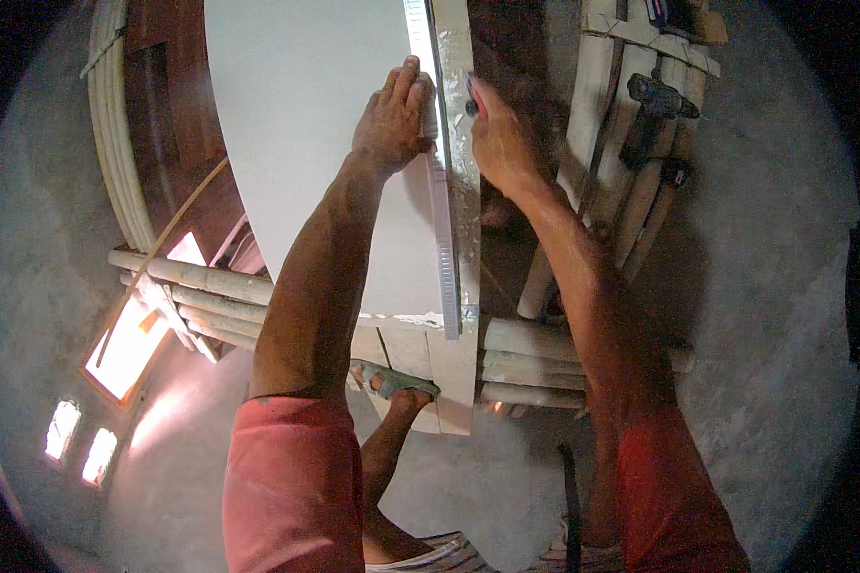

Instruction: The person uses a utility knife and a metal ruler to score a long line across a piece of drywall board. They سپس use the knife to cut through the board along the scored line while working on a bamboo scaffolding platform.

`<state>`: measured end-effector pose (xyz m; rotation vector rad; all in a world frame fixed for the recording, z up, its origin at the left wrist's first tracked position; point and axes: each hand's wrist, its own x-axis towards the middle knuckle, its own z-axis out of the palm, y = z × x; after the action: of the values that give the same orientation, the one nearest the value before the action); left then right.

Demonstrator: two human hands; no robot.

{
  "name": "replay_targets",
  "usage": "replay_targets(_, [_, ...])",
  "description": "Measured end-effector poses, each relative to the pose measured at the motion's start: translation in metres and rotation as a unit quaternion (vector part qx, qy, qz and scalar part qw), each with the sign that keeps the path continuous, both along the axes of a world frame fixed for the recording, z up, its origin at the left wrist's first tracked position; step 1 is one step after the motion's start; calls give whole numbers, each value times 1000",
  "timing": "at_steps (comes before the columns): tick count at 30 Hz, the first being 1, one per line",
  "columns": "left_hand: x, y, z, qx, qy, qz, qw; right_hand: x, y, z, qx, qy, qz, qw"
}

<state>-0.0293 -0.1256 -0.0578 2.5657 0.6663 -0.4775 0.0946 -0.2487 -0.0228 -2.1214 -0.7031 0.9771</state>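
Observation:
A white board (306,105) lies lengthwise ahead of me, with a long metal straightedge (447,248) along its right side. My left hand (392,119) presses on the straightedge, fingers together and curved over it, thumb low against it. My right hand (502,143), just right of the straightedge, is closed on a small red-and-black tool (473,95), its tip partly hidden. A pale, chipped strip (461,239) of the surface beneath shows beside the straightedge.
Bamboo poles (191,272) cross below the board. At upper right a black power drill (655,95) rests on more poles (592,115). My sandalled foot (392,382) is on planks at the board's near end. Grey concrete floor (774,286) surrounds the bench.

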Motion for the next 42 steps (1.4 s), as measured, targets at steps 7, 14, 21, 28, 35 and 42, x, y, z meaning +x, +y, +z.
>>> replay_targets(7, [-2, 1, -5, 10, -6, -3, 1000, 7, 63, -33, 13, 22, -12, 1000])
replay_targets(14, [-5, 1, -7, 27, -40, -10, 999, 1, 41, -33, 2, -29, -51, 998])
replay_targets(21, [-5, 1, -8, 10, -42, 4, 999, -1, 58, -44, -30, -36, 9, 999])
replay_targets(28, [-5, 1, -5, 11, -18, 2, 1000, 9, 61, -14, -61, 22, -2, 998])
replay_targets(35, [-5, 0, -5, 13, -17, 5, 1000, 8, 73, -8, -103, 21, 71, 992])
replay_targets(42, [-1, 1, 2, 27, 9, 1, 1000, -14, 39, -19, -81, -39, 110, 990])
